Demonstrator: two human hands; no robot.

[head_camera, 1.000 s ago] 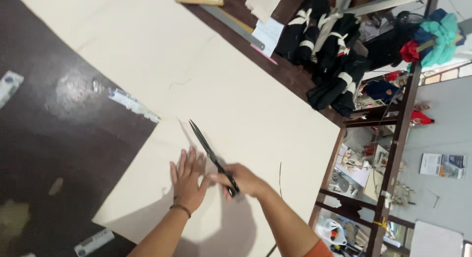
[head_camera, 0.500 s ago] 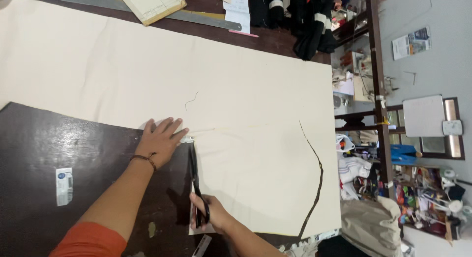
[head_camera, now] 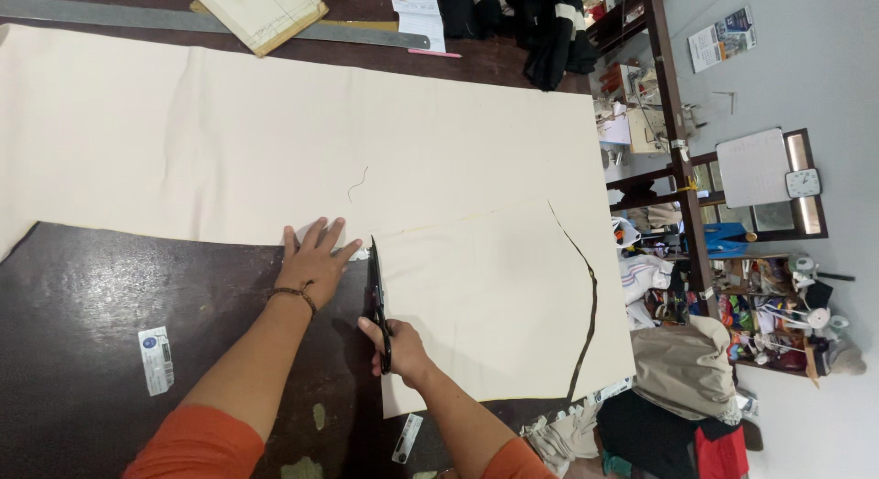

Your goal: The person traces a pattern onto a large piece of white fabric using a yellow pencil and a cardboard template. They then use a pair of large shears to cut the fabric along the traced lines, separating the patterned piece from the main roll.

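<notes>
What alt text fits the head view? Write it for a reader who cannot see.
A person's right hand works black scissors along the edge of cream fabric on a dark table, while the left hand presses the fabric flat. A metal ruler lies at the far edge.

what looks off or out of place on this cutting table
Little stands out. A loose dark thread lies curled on the cream fabric, and the dark table shows pale scuffs. Right hand holds black scissors; left hand presses the cloth.

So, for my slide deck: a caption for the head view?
Right hand works black scissors along cream fabric; left hand pins it flat.
</notes>
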